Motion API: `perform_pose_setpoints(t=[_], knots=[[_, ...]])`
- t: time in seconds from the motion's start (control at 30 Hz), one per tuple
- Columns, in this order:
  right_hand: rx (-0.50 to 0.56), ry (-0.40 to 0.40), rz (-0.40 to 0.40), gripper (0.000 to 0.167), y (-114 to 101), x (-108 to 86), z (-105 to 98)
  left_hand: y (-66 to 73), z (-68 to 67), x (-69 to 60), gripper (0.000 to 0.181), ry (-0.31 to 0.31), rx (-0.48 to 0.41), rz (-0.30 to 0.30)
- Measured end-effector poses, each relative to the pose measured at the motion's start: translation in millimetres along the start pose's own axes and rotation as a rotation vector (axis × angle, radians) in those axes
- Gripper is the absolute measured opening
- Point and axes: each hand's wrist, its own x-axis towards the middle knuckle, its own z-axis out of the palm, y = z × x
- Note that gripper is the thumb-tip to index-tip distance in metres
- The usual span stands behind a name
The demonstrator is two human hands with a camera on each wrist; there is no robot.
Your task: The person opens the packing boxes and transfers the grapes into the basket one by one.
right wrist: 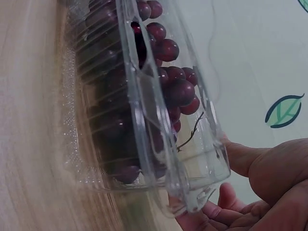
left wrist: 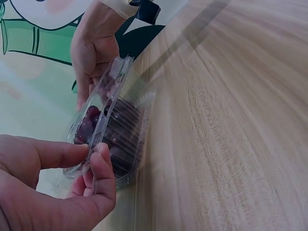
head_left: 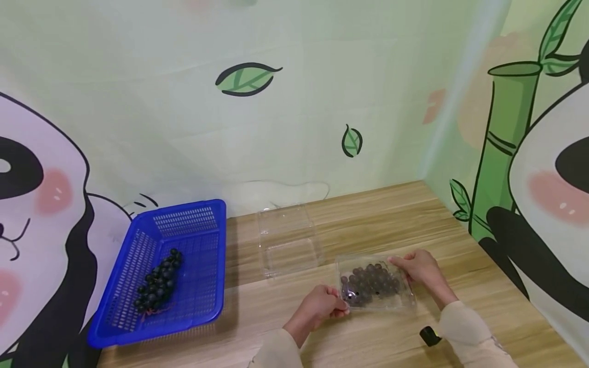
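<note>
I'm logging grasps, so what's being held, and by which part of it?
A clear plastic box of dark grapes: the left grip pinches its rim at the near left corner; the right grip holds its far right corner.

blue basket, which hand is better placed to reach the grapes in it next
Probably the left hand; it is nearer the blue basket, though it pinches the clear box. The right hand is farther away.

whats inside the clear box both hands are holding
Dark red-purple grapes show through the clear box, with what looks like a thin stem near one end. The outer grapes hide whatever is in the middle.
</note>
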Motion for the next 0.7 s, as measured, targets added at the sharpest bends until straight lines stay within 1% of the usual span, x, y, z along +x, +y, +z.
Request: perform_pose_setpoints(t=[0.17, 0.33, 0.43, 0.57, 0.7], knots=[[-0.027, 0.009, -0.036, 0.05, -2, 1.6, 2, -3.4, 1.6, -1.4, 0.035, 0.003, -0.03, -0.005], [-0.053, 0.016, -0.051, 0.049, -6, 2.4, 3, -5.2, 4.8, -2.9, 0.035, 0.02, -0.018, -0.017], [-0.057, 0.013, -0.046, 0.048, -8, 4.0, 4, -4.9, 6.7, -4.5, 0.038, 0.029, -0.003, -0.02], [-0.048, 0.003, -0.029, 0.044, -10, 7.4, 5, -3.8, 8.3, -6.6, 0.04, 0.031, 0.006, -0.011], [-0.063, 0.001, -0.026, 0.044, -12, 9.9, 5, -3.9, 10.1, -8.3, 0.04, 0.044, 0.031, 0.003]])
